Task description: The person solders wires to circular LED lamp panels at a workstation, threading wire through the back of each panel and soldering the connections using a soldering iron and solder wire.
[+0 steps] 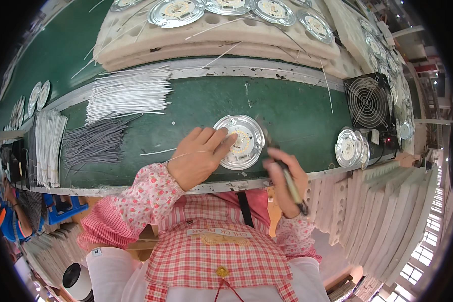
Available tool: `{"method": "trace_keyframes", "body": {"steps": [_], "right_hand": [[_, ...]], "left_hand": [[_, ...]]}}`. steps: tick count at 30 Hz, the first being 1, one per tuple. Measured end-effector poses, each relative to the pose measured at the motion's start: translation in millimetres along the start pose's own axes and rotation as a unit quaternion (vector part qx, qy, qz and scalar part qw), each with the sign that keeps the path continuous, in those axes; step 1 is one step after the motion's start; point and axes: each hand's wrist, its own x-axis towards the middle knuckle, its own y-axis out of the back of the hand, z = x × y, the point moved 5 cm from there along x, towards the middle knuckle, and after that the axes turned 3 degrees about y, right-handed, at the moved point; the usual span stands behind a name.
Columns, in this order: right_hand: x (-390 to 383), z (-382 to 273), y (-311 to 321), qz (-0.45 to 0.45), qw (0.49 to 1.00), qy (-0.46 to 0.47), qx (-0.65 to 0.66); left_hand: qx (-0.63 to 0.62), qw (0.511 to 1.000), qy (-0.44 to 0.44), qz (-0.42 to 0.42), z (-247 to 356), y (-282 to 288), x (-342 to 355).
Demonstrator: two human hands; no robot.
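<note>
A round silver LED lamp plate (pixel 253 136) lies flat on the green table in front of me. My left hand (pixel 199 151) rests over its left part, thumb and fingers bent down onto it near the middle. A thin white wire (pixel 158 152) reaches the left hand from the left; whether the fingertips pinch a wire is hidden. Just right of the plate, my right hand (pixel 285 181) is closed around a hand tool (pixel 291 187) with a black and yellow-green handle. Motion blurs its grey front end, beside the plate's right rim, so its kind is unclear.
White wires (pixel 131 94), dark grey wires (pixel 96 142) and another white bundle (pixel 48 146) lie at left. A black fan (pixel 367 100) and stacked lamp plates (pixel 348 147) stand right. Foam trays (pixel 211 38) with more plates sit behind the table's metal rail (pixel 282 74).
</note>
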Motion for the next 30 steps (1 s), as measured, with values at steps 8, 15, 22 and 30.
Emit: {"method": "trace_keyframes", "body": {"steps": [8, 15, 22, 30], "right_hand": [[17, -18, -44, 0.023, 0.912, 0.270, -0.309], [19, -52, -55, 0.074, 0.925, 0.300, -0.219], [15, -51, 13, 0.206, 0.899, 0.282, -0.263], [-78, -62, 181, 0.414, 0.706, 0.200, -0.539]], "left_hand": [[-0.088, 0.994, 0.018, 0.060, -13, 16, 13], [-0.517, 0.815, 0.260, 0.021, -81, 37, 30], [-0.182, 0.860, 0.426, 0.213, -299, 143, 23], [0.103, 0.925, 0.278, 0.239, -389, 139, 13]]}}
